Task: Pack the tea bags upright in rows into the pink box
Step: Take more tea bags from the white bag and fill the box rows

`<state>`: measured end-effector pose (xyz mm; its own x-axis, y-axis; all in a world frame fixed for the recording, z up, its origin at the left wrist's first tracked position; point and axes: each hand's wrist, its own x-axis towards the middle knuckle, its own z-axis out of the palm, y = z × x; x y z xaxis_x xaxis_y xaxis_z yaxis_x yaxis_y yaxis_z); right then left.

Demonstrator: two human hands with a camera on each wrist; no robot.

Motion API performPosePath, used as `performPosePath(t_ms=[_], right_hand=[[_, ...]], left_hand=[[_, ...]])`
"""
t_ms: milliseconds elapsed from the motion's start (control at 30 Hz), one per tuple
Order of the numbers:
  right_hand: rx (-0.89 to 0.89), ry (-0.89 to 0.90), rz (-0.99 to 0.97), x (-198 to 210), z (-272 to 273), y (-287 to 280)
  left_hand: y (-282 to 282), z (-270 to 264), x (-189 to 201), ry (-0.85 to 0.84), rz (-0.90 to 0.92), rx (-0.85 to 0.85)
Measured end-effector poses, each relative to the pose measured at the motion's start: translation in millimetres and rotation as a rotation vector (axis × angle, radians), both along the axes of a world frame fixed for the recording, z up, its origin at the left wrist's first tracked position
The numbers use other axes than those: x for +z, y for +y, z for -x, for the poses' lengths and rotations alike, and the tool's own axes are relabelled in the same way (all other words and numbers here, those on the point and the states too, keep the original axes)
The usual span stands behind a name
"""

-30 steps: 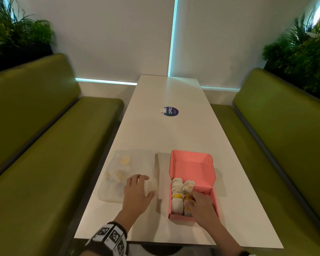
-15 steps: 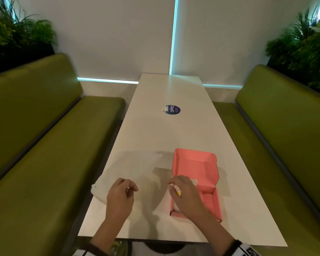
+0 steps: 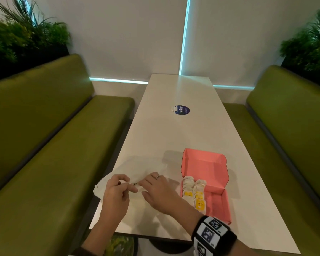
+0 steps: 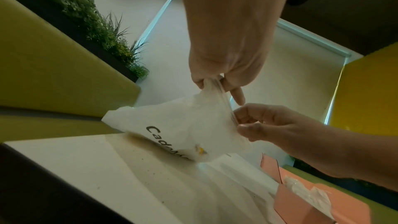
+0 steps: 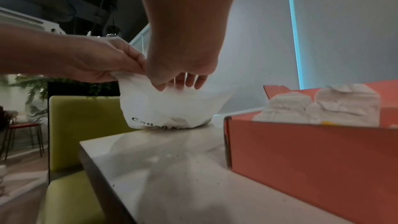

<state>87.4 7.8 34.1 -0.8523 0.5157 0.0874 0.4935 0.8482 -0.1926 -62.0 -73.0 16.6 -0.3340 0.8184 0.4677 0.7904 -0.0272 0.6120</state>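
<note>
My left hand [image 3: 116,193] and right hand [image 3: 159,191] both pinch top edge of white plastic bag [image 4: 183,125], pulling mouth open above surface [image 3: 183,137]. Few tea bags [image 4: 200,151] left inside, at bottom. Probably light, soft, tear easy; best pinch by top. Just right: pink box [image 3: 218,202], two rows tea bags [image 3: 194,191] upright, right part free.

White table [image 3: 183,137], long, flanked by olive-green benches: one off the grip's left side [image 3: 44,145], one off its right [image 3: 288,130]. Round blue sticker [image 3: 182,110] on the tabletop, well beyond the grip. Green plants [image 3: 22,39] behind both bench backs. White wall ahead, cyan light strips [image 3: 184,34].
</note>
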Motion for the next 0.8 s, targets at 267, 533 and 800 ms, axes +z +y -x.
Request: performPosePath(t_ms=[267, 533, 800], right_hand=[[0.006, -0.160, 0.121, 5, 4, -4], [-0.319, -0.052, 0.577, 7, 6, -8], [-0.384, -0.149, 0.393, 4, 26, 1]], left_hand=[[-2, 2, 12, 0.127, 0.201, 0.069], [-7, -6, 19, 0.249, 0.553, 0.156], [-3, -13, 10, 0.019, 0.583, -0.090]])
